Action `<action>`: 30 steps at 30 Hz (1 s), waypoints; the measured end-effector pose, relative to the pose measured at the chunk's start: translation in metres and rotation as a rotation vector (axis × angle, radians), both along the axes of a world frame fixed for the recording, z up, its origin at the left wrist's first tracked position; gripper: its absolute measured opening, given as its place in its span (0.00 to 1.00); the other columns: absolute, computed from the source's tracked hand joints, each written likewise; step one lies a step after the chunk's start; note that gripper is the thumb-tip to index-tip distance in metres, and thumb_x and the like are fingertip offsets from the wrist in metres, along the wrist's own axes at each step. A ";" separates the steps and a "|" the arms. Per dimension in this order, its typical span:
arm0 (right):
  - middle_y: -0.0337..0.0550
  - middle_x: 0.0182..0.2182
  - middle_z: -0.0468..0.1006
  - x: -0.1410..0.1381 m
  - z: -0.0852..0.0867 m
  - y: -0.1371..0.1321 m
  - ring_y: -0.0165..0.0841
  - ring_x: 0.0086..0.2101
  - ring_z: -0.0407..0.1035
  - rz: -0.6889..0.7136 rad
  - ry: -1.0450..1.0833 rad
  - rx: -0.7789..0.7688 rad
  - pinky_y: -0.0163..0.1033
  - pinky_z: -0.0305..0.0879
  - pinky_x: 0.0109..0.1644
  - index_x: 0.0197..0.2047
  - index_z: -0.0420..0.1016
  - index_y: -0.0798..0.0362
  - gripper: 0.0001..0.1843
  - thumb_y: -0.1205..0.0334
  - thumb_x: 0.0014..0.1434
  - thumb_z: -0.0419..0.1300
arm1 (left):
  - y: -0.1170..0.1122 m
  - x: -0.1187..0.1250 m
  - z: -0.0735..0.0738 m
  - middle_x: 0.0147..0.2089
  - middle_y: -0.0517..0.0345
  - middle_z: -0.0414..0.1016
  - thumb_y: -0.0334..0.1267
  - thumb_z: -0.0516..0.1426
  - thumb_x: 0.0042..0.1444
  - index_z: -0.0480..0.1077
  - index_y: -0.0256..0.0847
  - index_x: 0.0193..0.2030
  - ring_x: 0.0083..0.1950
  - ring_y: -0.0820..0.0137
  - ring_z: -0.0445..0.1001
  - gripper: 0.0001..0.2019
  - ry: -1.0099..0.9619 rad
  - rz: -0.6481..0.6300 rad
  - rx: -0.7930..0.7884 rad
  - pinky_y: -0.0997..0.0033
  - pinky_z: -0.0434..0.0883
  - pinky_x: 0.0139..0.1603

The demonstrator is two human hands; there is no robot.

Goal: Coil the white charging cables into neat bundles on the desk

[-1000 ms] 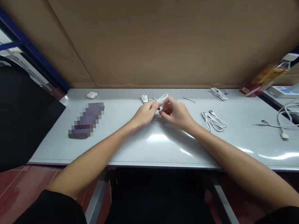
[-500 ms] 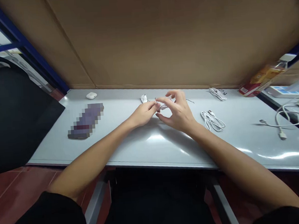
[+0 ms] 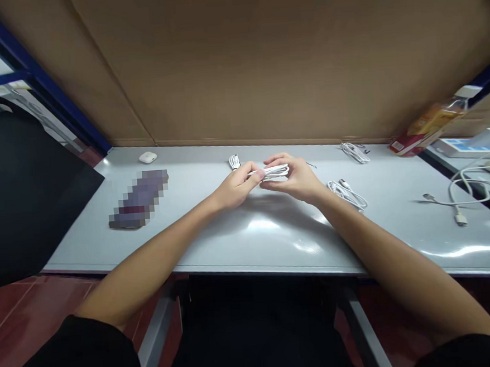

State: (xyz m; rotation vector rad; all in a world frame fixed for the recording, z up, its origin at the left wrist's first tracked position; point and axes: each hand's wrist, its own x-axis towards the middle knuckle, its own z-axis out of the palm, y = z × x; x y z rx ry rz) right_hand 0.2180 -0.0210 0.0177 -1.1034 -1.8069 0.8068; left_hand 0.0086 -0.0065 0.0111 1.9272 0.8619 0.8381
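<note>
Head view of a seated person at a long table. The left hand (image 3: 240, 186) and the right hand (image 3: 294, 179) are held close together, just above the grey table (image 3: 274, 237).

Hand state: both hands are grasping. The white cable bundle (image 3: 276, 171) lies between them, and its looped length spans the gap. The left fingertips (image 3: 255, 171) pinch its near end. The right fingers (image 3: 279, 160) curl over its far end, with the thumb beneath.

Items beyond the left hand: a small white cable coil (image 3: 234, 162) lies just ahead of the fingers. Further left are a white earbud case (image 3: 148, 157) and a flat object (image 3: 139, 199), too blurred to identify.

Items beside the right hand: a thin black wire (image 3: 311, 165) lies just ahead of the fingers. A white cable coil (image 3: 346, 194) lies near the wrist, and another white cable coil (image 3: 355, 153) lies further ahead. Well to the right, a loose white cable (image 3: 454, 201) runs off the table's far edge, and a red and yellow packet (image 3: 428, 126) leans at the table's corner.
</note>
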 end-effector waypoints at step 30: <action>0.41 0.26 0.79 -0.013 0.002 -0.008 0.32 0.28 0.66 -0.053 0.076 -0.236 0.39 0.60 0.33 0.29 0.83 0.53 0.18 0.46 0.49 0.74 | 0.004 0.011 -0.011 0.21 0.67 0.50 0.52 0.49 0.73 0.63 0.41 0.32 0.18 0.79 0.46 0.21 -0.290 -0.083 -0.559 0.82 0.48 0.18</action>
